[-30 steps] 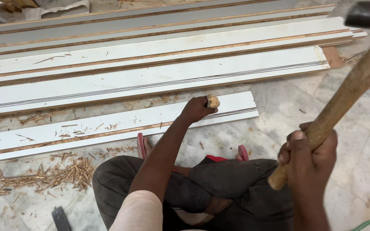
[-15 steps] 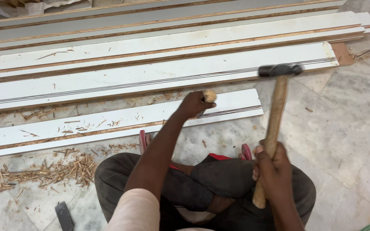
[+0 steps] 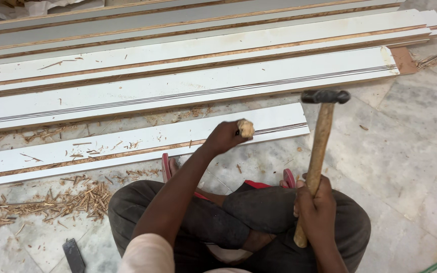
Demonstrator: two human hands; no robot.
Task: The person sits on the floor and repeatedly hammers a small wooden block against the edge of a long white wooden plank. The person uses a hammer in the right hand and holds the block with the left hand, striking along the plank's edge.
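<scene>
Gripping a wooden-handled hammer (image 3: 321,151) low on its shaft, the right hand (image 3: 315,205) has its fingers wrapped fully around the handle; the dark head stands upright above the knuckles, off the work. Low grip judged to give reach for a swing. Left hand (image 3: 224,137) is clenched around a chisel handle (image 3: 246,128), whose pale, blunt wooden end pokes out just above the fingers; anything below the fist is hidden. The fist sits over the near white board (image 3: 127,146), which lies flat on the marble floor (image 3: 410,151), likely for support. Wood shavings (image 3: 77,197) lie left of the left hand's fingers, beside the board's near edge.
</scene>
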